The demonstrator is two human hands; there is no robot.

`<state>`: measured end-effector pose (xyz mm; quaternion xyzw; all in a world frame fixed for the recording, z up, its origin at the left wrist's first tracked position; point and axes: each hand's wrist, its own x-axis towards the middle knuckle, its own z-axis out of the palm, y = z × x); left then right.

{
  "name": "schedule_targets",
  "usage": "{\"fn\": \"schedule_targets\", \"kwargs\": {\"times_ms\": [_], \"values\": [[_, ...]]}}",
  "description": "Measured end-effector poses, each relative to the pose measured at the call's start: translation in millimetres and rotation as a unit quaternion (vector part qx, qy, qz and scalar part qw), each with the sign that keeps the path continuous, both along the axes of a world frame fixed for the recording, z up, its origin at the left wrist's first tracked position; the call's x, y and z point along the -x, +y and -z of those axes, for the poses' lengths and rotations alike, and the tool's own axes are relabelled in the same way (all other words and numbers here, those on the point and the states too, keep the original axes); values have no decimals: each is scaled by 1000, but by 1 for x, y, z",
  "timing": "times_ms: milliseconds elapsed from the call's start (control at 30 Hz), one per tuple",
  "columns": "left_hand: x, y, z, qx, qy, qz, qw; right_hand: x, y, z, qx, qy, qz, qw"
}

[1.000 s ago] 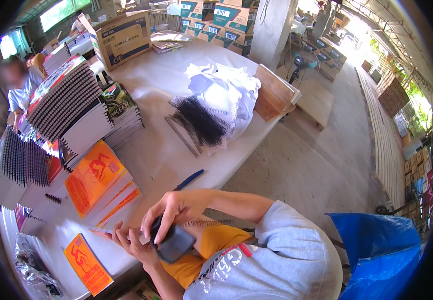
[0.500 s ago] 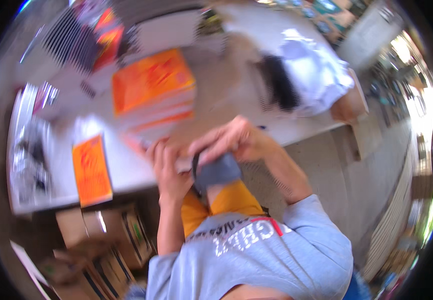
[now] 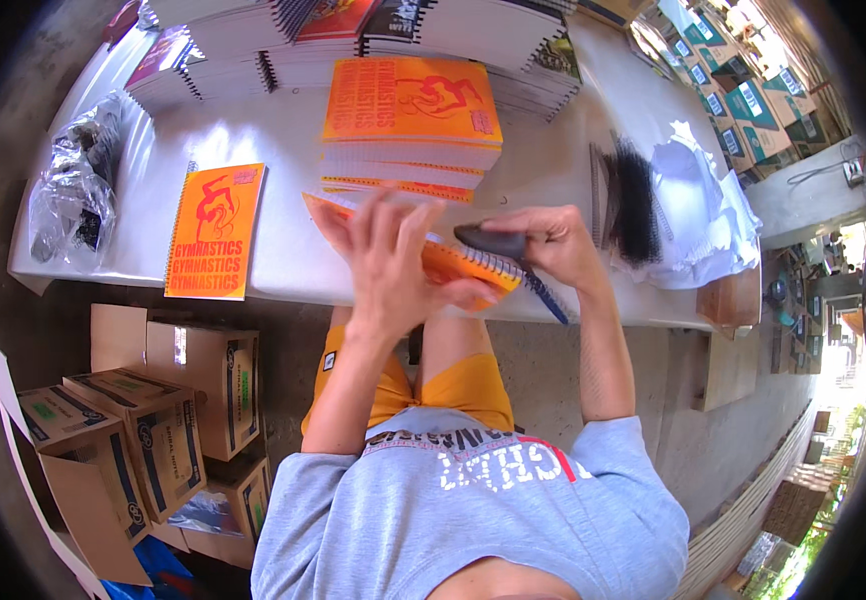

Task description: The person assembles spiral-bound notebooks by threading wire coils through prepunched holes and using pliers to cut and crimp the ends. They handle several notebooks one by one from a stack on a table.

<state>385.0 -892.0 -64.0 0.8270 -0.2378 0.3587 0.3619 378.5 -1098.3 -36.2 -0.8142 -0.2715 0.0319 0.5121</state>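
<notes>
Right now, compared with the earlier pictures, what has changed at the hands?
The right hand has moved the black tool forward, beside the coil of the notebook in the left hand. More orange cover shows. Neither hand visibly let go. The stack, single notebook and white bundle stayed put.

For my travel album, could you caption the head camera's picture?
Left fingers hold an orange spiral notebook while right fingers grip a dark object near its coil, at a white table.

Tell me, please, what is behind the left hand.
Behind the left hand is an orange notebook, its spiral edge partly visible; what the hand covers cannot be seen.
</notes>
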Motion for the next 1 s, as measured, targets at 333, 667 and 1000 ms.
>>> {"fn": "schedule_targets", "kwargs": {"times_ms": [333, 667, 1000], "values": [[-25, 24, 12, 35, -20, -6, 999, -11, 1, 3, -220, -45, -17, 974], [-13, 28, 3, 96, 57, 94, 989, -10, 3, 16, -214, 33, 48, 975], [-18, 24, 11, 31, -19, 15, 999, -18, 7, 7, -135, 40, 155, 978]]}}
